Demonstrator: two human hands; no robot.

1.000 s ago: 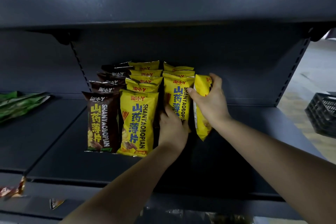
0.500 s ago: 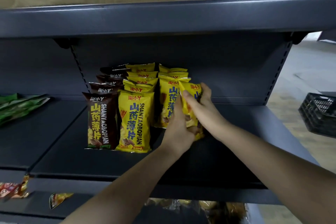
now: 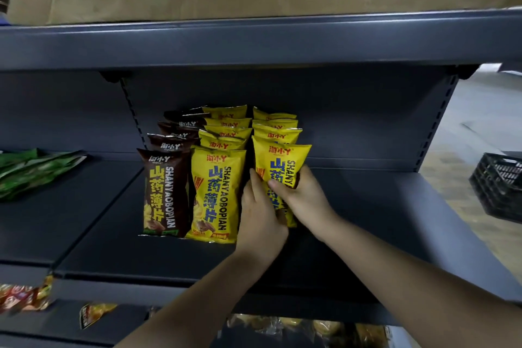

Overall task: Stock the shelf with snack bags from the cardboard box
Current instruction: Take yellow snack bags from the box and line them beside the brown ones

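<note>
Our right grip [image 3: 305, 195] pinches the lower half of the bag [image 3: 282, 161], thumb across its front, our left grip [image 3: 260, 215] lies flat along its left edge, and the bag stands upright on the shelf [image 3: 367, 206], heading the right yellow row [image 3: 275, 133].

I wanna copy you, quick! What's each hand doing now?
Left hand: open, fingers pressing the yellow bag on its side.
Right hand: closed around the same bag.
</note>
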